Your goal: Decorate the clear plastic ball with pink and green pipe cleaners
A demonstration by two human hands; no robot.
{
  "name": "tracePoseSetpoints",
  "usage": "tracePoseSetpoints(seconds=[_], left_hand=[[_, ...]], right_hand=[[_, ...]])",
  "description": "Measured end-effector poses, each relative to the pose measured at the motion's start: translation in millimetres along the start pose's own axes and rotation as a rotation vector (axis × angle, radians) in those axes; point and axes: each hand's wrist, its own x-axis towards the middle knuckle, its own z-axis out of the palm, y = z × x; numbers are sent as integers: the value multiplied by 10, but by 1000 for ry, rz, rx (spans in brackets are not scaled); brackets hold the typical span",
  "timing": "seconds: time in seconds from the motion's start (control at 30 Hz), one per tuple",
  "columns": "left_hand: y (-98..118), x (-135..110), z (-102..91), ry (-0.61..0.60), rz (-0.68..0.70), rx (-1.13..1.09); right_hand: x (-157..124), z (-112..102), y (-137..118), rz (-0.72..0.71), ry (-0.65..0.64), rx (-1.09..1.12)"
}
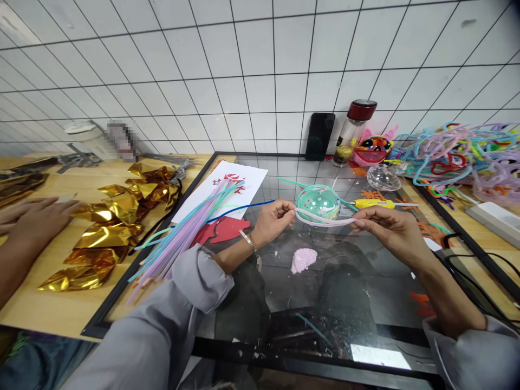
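As held now, stretched just in front of the teal dome (317, 201): a pale pink tube (325, 220), slightly bowed, close against the dome's near rim, touching or not, impossible to tell. Left of the dome, left hand (274, 219) closed, thumb and forefinger pinching one end. Right of the dome, right hand (384, 225) likewise closed, fingertips gripping the other end.

Judged light, soft and springy. Likely to bend readily and to kink if folded hard. Probably smooth and a little slippery, so best taken near the ends in a firm pinch rather than mid-span. Dome itself judged thin, hard and light, apt to skid on the glass table (365, 292).

Just right of the dome, a yellow pen-like tool (371, 203); beyond that, a clear dome (383, 177). Nearer than the teal dome, a pink scrap (303, 260). Well left of it, a bundle of pastel tubes (182, 233), then gold foil (108, 230) with another person's hand (38, 214) resting beside. Far right of the dome, a tangled heap of coloured tubes (459, 151).
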Motion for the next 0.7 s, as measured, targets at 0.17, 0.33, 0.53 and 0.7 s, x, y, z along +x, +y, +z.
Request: tracePoseSetpoints(seconds=[0.17,0.33,0.53,0.7], left_hand=[[-11,1,-7,12,24,58],[-14,28,-21,24,62,132],[-14,66,-31,29,150,157],[-70,88,-35,11,129,108]], right_hand=[[89,-8,119,-92,74,-15],[195,33,299,-25,130,166],[269,170,372,128,48,331],[282,218,394,149,99,360]])
